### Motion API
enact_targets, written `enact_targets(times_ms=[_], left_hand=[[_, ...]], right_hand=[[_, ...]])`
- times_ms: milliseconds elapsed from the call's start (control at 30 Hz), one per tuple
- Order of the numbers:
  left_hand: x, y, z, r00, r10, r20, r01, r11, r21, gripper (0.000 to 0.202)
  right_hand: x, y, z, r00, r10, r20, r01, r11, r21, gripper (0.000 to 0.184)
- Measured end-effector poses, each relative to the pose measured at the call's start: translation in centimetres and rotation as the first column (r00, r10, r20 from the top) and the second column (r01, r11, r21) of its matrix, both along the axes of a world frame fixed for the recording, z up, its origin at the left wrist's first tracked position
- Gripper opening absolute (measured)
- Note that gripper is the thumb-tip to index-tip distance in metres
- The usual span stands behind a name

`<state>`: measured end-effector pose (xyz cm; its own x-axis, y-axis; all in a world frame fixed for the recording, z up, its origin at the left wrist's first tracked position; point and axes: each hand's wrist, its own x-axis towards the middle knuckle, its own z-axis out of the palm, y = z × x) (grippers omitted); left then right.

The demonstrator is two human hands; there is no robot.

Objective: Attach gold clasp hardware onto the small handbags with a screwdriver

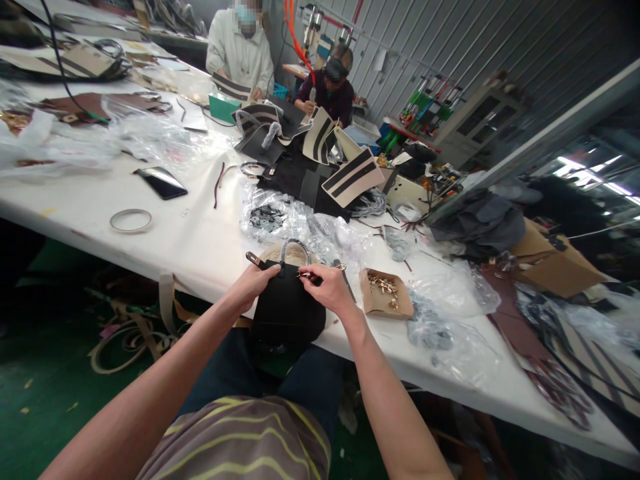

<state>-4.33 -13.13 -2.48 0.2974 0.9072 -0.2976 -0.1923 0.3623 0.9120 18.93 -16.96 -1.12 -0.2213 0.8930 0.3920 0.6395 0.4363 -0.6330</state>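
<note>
A black handbag [289, 310] rests at the table's front edge, partly over my lap. Its looped handle [296, 248], wrapped in clear plastic, arches up at the top. My left hand [256, 283] is closed on the bag's upper left edge, near a strap end with a metal fitting [254, 259]. With the fingers pinched, my right hand [324, 285] is at the bag's upper right edge, holding a small gold-coloured metal piece [303, 274]. A cardboard box [387, 308] holding small gold metal parts stands just right of that hand.
Striped bag panels [354, 179] and black pieces are heaped beyond the bag. Clear plastic wrap [445, 327] lies to the right. On the left are a phone [163, 183] and a tape roll [131, 221]. Two people [243, 50] work across the white table [200, 227].
</note>
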Motion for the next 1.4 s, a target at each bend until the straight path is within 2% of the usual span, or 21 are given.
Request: enact_targets(times_ms=[267, 533, 833, 1067, 1167, 1267, 1400], left_hand=[[0.0, 0.1, -0.5, 1.0, 0.008, 0.005, -0.008, 1.0, 0.01, 0.04], [0.1, 0.0, -0.6, 0.999, 0.027, 0.025, -0.029, 0.996, 0.08, 0.051], [0.6, -0.2, -1.4, 0.995, 0.054, -0.082, -0.051, 0.998, 0.042, 0.044], [0.6, -0.8, -1.3, 0.995, 0.08, -0.06, -0.079, 0.997, 0.007, 0.037], [0.8, -0.8, -1.5, 0.991, 0.096, -0.093, -0.097, 0.995, 0.0, 0.034], [0.9, -0.8, -1.6, 0.985, 0.108, -0.132, -0.108, 0.994, 0.007, 0.033], [0.9, -0.8, -1.4, 0.978, 0.11, -0.179, -0.109, 0.994, 0.016, 0.029]], right_hand=[[0.0, 0.0, 0.2, 0.999, 0.002, 0.049, -0.003, 1.0, 0.011, 0.022], [-0.8, 0.1, -0.4, 0.991, -0.032, 0.129, 0.028, 0.999, 0.035, 0.017], [-2.0, -0.3, -1.6, 0.963, -0.111, 0.245, 0.096, 0.993, 0.075, 0.021], [-1.4, -0.1, -1.3, 0.974, 0.02, 0.224, -0.03, 0.999, 0.042, 0.022], [-1.5, 0.0, -0.9, 0.967, 0.006, 0.255, -0.013, 1.0, 0.027, 0.023], [-1.8, 0.1, -0.8, 0.935, -0.017, 0.355, 0.01, 1.0, 0.023, 0.026], [-1.8, 0.0, -1.5, 0.916, 0.022, 0.401, -0.046, 0.998, 0.049, 0.023]])
